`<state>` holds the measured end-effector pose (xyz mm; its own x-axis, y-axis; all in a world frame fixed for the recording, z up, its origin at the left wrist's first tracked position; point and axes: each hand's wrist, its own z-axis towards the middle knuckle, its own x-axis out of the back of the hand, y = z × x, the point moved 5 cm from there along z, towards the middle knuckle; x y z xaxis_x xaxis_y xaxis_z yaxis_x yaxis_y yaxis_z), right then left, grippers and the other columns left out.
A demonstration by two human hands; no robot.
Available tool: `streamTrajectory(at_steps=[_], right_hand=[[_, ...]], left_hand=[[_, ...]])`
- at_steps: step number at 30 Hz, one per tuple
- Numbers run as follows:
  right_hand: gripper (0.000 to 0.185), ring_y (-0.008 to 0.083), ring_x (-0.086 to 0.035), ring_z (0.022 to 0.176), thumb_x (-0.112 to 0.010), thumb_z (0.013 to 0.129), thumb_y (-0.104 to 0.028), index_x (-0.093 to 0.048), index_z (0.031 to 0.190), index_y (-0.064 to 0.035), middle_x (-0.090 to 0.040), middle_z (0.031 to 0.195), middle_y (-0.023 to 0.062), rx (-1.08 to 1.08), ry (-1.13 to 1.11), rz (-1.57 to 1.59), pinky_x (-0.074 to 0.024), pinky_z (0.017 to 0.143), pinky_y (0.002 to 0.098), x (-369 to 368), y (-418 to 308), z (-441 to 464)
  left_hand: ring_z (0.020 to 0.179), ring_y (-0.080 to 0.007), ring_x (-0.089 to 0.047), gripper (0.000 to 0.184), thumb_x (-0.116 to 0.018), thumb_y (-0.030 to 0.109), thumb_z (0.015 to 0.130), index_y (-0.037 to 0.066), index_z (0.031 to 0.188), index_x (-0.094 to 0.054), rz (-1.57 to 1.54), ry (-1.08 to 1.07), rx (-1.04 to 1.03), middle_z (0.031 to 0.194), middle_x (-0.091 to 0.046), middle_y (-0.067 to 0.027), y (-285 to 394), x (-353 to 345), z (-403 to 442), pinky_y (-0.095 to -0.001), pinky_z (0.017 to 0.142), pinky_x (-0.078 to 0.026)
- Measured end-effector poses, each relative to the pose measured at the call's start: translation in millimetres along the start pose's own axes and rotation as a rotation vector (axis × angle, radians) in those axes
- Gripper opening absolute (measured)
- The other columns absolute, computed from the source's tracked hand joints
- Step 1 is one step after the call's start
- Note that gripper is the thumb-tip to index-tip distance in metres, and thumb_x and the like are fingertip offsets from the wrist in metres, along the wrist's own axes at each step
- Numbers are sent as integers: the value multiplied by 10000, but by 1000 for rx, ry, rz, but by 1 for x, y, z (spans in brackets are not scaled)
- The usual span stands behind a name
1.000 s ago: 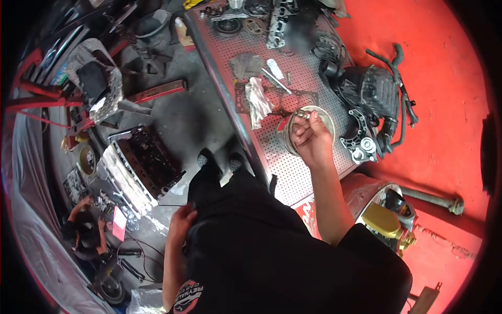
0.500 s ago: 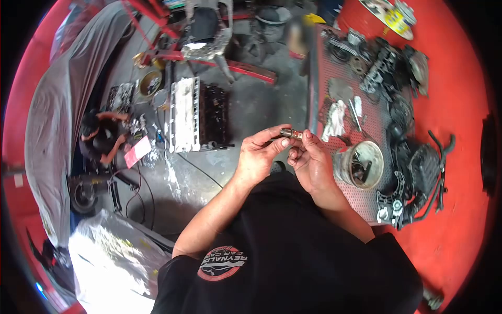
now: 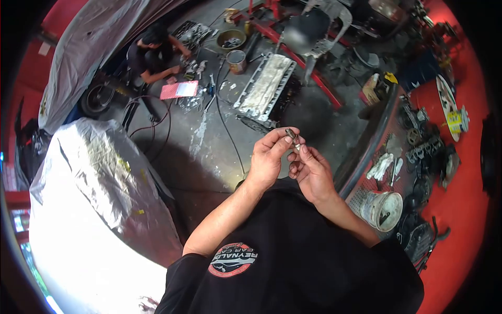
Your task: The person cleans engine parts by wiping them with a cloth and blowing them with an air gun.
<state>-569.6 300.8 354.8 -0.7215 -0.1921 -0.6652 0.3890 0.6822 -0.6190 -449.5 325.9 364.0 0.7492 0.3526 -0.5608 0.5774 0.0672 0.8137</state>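
Note:
Ahead of my chest, a small spark-plug-like metal part [image 3: 291,134] with a dark body and a pale lower end is held at a tilt between both hands. My left hand [image 3: 268,163] pinches the dark upper end between thumb and fingers. At the pale end, the thumb and index finger of my right hand [image 3: 314,172] are closed on it, with the other fingers curled. The fingertips partly hide the part, so its exact kind is unsure. Beyond my hands, an engine block [image 3: 265,86] with a light top face lies on the floor.
A person [image 3: 151,55] crouches at far left among loose parts, near a pink-and-white sheet [image 3: 179,90]. On the right, a perforated bench [image 3: 361,198] carries a white bucket [image 3: 372,209], rags [image 3: 380,166] and engine parts. A covered vehicle [image 3: 99,178] is at left; a hose [image 3: 230,137] crosses the floor.
My view has swung left, so the bench sits further right and the engine block appears turned. The held part is now tilted more steeply, its pale end downward; both hands keep their pinch.

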Motion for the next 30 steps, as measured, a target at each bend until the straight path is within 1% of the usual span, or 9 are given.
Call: streamTrajectory(at_steps=[4, 8, 10, 13, 15, 17, 18, 23, 30], right_hand=[[153, 132, -593, 656, -585, 966, -203, -606, 995, -54, -659, 863, 62, -10, -27, -88, -450, 588, 263, -17, 29, 7], [200, 111, -608, 856, -594, 958, -186, -617, 1078, -28, -652, 948, 49, -52, -85, -322, -484, 708, 260, -6, 38, 16], [323, 140, -605, 966, -634, 926, -232, -613, 1150, -1, -647, 1028, 59, -37, -170, -761, -486, 820, 278, 37, 51, 38], [516, 249, -621, 1040, -662, 894, -368, -588, 1219, 26, -647, 1141, 127, -50, -132, -1453, -463, 949, 330, 147, 91, 80], [537, 260, -615, 1062, -635, 889, -431, -612, 1212, -3, -649, 1150, 153, -405, 120, -1574, -449, 964, 337, 252, 125, 94], [672, 258, -574, 1161, -657, 816, -532, -607, 1214, 7, -618, 1230, 168, -973, 347, -668, -437, 980, 331, 349, 166, 67], [671, 258, -573, 1161, -657, 816, -531, -607, 1216, 6, -618, 1230, 168, -1109, 356, -479, -436, 981, 331, 358, 174, 51], [666, 256, -571, 1164, -656, 818, -523, -602, 1223, 3, -617, 1231, 165, -1127, 103, -664, -432, 986, 331, 312, 164, 58], [660, 253, -568, 1169, -655, 820, -514, -596, 1233, -2, -615, 1232, 161, -1069, 37, -850, -426, 993, 331, 226, 193, 170]], left_hand=[[819, -104, -593, 261, -474, 121, 970, -23, 1142, -606, -73, 9, 65, 939, -659, -54, 13, 27, -11, -230, 713, -487], [764, -87, -582, 166, -497, 64, 945, -1, 1058, -600, 53, 87, 12, 893, -638, -44, 17, 47, -12, -223, 660, -480], [716, -95, -588, 73, -542, 23, 910, 8, 980, -555, 256, 145, -113, 845, -623, -42, 5, 75, -8, -235, 632, -483], [649, -125, -599, 103, -556, 2, 883, 9, 978, -518, 259, 389, -16, 770, -601, -53, -2, 125, -21, -265, 577, -490], [631, -151, -599, 166, -539, 23, 891, -7, 1054, -539, 253, 529, 91, 744, -598, -72, -12, 160, -48, -286, 578, -499], [623, -174, -603, 239, -525, 58, 896, -18, 1121, -543, 290, 660, 197, 737, -605, -91, -28, 195, -81, -297, 577, -501], [617, -182, -610, 281, -513, 74, 895, -20, 1159, -538, 324, 733, 235, 736, -610, -98, -39, 212, -97, -296, 560, -499], [594, -203, -637, 197, -479, 50, 910, 4, 1091, -543, 66, 1067, 194, 727, -609, -98, -65, 270, -156, -311, 515, -519], [580, -203, -627, 123, -485, 97, 961, 32, 1035, -559, 140, 1081, 209, 698, -613, -92, -33, 362, -102, -319, 524, -510]])
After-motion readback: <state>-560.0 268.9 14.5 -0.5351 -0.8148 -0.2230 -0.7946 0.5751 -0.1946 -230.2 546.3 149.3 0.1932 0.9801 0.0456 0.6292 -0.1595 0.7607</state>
